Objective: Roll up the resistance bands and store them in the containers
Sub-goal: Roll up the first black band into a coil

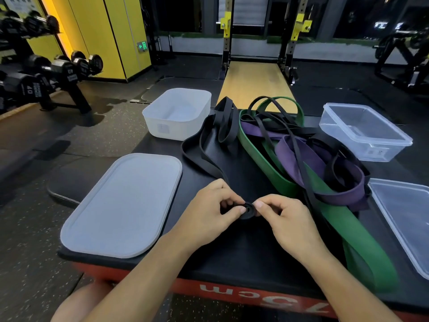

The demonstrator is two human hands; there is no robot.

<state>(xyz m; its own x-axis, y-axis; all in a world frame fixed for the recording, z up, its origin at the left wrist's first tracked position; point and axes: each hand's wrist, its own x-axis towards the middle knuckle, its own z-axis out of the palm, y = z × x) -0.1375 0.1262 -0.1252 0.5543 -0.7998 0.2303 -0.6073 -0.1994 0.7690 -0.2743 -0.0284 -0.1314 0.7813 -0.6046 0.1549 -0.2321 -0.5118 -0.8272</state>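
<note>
My left hand (213, 210) and my right hand (282, 217) both pinch a small tight coil of a black resistance band (248, 210) at the near middle of the black padded box top (232, 252). The band's loose length (197, 156) trails away from the coil toward the far left. A tangled pile lies to the right: a wide green band (262, 163), a purple band (292, 156) and thin black bands (226, 122). A white opaque container (162, 129) stands open at the far left. A clear container (371, 147) stands open at the far right.
A grey-white lid (123, 205) lies flat at the near left. A clear lid or tray (404, 212) lies at the right edge. A dumbbell rack (46, 75) stands on the floor at left, a squat rack (255, 43) behind. The box's red front edge is nearest me.
</note>
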